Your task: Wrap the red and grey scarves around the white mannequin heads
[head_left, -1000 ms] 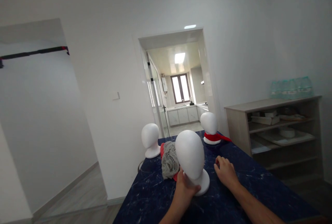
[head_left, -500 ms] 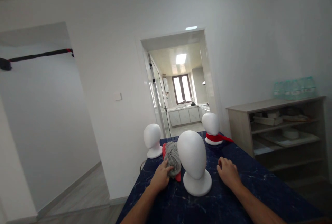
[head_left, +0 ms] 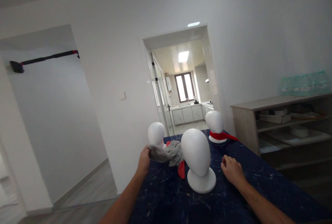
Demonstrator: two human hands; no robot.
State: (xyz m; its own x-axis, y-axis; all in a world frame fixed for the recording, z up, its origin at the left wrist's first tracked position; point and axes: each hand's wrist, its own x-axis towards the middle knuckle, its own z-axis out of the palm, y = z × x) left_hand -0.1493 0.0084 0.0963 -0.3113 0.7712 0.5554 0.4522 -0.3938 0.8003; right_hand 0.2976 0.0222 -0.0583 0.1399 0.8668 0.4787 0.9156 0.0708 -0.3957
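My left hand (head_left: 144, 160) is closed on one end of a grey scarf (head_left: 176, 152), stretching it leftward off a crumpled bunch. Under that bunch, red cloth (head_left: 181, 170) sticks out. Right of it, nearest me, stands a white foam mannequin head (head_left: 196, 153) with a bare neck. My right hand (head_left: 233, 170) lies on the table to the right of this head, fingers curled in and holding nothing. Behind the grey scarf is a second white head (head_left: 156, 133), its base partly hidden. A third head (head_left: 215, 121) at the far right has a red scarf (head_left: 220, 135) round its neck.
A dark blue marbled table (head_left: 171, 196) carries the heads and cloths. To the right stands a wooden shelf unit (head_left: 245, 127) with boxes and papers inside and bottled water (head_left: 306, 84) on top. Past the table's far end, a doorway opens onto a kitchen (head_left: 188, 113).
My left hand has taken hold of the grey scarf's end and pulled it left, away from the bunch. My right hand stays beside the near head. The view has shifted slightly.
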